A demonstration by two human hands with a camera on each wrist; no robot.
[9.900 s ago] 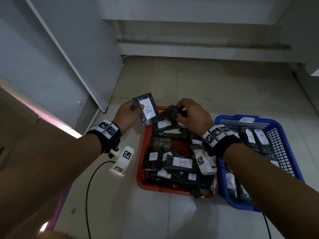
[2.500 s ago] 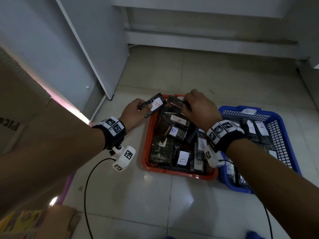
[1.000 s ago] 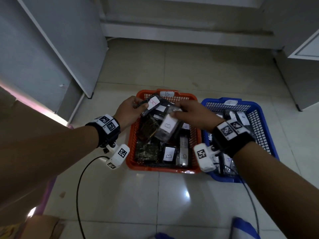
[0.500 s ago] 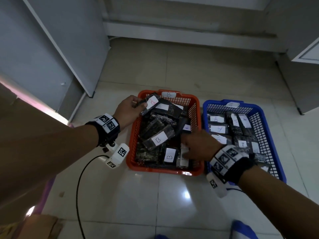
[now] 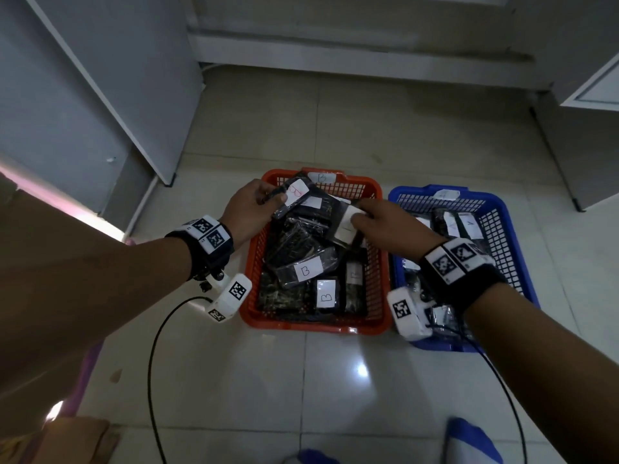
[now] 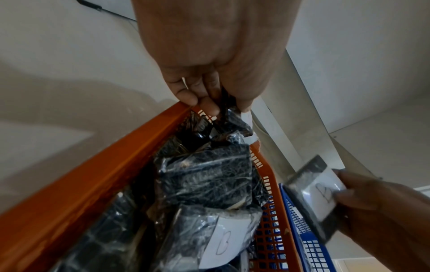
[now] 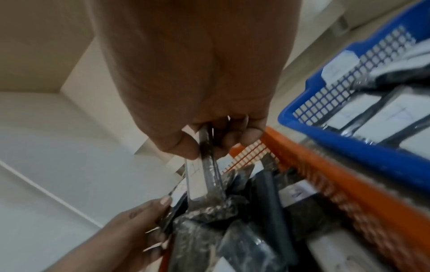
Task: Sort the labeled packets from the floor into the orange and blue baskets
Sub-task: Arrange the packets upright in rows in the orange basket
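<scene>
An orange basket (image 5: 376,286) full of dark packets with white B labels stands on the floor, beside a blue basket (image 5: 502,236) holding packets with A labels. My left hand (image 5: 254,209) grips a dark packet (image 5: 294,199) with a red-lettered label over the orange basket's far left corner; in the left wrist view the left hand (image 6: 216,103) pinches this packet (image 6: 232,121) above the orange basket (image 6: 97,176). My right hand (image 5: 385,222) pinches another labeled packet (image 5: 345,229) over the orange basket's right side. In the right wrist view the right hand (image 7: 209,145) holds the packet (image 7: 200,180) edge-on.
Grey cabinet panels (image 5: 110,95) stand at the left and a cabinet (image 5: 589,135) at the right. A black cable (image 5: 157,346) runs across the tiled floor (image 5: 335,380). A cardboard piece (image 5: 80,440) lies at the bottom left and a blue-white object (image 5: 469,443) at the bottom.
My right hand has moved from the orange basket's near right corner up to its far right side and now pinches a labeled packet. The left hand keeps holding its packet.
</scene>
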